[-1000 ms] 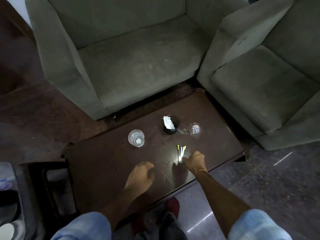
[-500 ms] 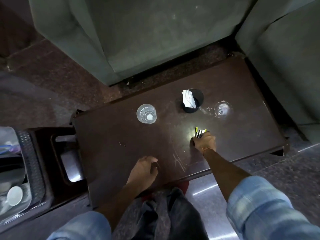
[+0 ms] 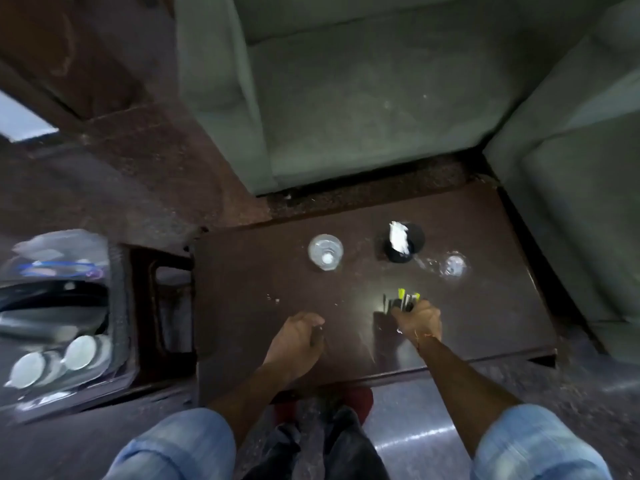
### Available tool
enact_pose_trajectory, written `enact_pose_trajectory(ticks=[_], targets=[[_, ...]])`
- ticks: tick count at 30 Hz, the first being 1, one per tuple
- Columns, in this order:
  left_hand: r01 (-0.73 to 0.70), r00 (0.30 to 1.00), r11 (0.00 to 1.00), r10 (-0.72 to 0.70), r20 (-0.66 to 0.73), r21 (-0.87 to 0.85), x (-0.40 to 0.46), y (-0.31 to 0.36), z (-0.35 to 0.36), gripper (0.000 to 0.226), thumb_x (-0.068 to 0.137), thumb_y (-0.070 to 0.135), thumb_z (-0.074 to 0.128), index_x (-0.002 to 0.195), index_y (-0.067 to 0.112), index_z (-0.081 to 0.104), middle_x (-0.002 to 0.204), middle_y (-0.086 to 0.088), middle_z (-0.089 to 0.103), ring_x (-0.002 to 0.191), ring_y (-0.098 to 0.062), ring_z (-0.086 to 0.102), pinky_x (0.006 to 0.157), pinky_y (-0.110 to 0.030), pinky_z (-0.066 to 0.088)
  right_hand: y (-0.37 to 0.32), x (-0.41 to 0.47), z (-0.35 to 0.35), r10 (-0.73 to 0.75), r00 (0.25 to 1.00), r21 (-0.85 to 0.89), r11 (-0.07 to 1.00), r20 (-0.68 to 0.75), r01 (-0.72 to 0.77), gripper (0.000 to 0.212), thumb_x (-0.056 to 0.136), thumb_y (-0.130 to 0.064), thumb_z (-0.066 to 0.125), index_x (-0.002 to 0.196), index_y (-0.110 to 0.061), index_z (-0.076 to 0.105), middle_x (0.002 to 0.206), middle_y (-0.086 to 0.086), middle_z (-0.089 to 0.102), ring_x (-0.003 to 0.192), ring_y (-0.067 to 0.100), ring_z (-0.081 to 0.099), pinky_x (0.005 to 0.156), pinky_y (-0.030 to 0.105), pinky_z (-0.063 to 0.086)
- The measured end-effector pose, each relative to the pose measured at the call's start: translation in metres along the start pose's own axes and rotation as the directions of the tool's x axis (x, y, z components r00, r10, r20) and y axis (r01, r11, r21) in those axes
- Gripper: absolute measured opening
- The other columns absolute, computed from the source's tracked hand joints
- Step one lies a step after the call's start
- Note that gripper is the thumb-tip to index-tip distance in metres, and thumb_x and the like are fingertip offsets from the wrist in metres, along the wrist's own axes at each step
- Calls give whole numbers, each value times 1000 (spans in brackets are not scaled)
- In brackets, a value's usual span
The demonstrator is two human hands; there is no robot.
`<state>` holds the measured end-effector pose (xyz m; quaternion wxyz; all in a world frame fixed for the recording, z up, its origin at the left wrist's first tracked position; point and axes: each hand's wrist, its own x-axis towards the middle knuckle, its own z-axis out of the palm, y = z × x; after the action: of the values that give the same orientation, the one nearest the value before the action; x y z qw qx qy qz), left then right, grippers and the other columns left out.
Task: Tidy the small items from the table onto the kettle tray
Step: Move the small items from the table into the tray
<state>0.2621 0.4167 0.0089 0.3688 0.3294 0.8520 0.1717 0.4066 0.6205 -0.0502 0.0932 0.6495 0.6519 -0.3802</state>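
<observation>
On the dark wooden table (image 3: 263, 306) my right hand (image 3: 417, 322) is closed around a small bundle of thin sachets (image 3: 406, 300) with yellow-green tips that stick out past my fingers. My left hand (image 3: 298, 341) rests on the table near its front edge, fingers curled, holding nothing that I can see. Further back stand a clear glass (image 3: 325, 252), a black cup (image 3: 403, 242) with white paper in it, and a second clear glass (image 3: 452, 266) lying on its side. The kettle tray (image 3: 119, 306), with white cups and wrapped items, sits at the far left.
Two grey-green armchairs (image 3: 346, 98) close in behind and to the right of the table. A dark wooden stand (image 3: 162, 306) lies between the table and the tray. Polished floor runs along the table's near edge by my legs.
The camera has swung left and down, bringing the tray further into view. My right hand went from beside the sachets to closed around them. My left hand stayed near the front edge.
</observation>
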Motion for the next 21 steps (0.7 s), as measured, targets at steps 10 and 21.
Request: enact_pose_trajectory(ticks=[10,21], targets=[[27,965,1000,-26,-262,1,-108,-100,-128,38,89,28,53,127,20,55,127,-3,56,118,-24,52,101,-36,44,-120,-157,57,-357,930,-119,923,87,365,34,83,-33,72,88,1,73,98,27,71,103,40,66,86,38,47],[152,841,977,-206,-500,-147,-220,-305,-231,34,85,23,59,118,18,61,120,-5,62,111,-23,56,92,-32,43,-297,-329,201,-577,793,0,809,196,588,30,73,-38,67,74,-9,72,73,13,73,80,26,70,75,30,52]])
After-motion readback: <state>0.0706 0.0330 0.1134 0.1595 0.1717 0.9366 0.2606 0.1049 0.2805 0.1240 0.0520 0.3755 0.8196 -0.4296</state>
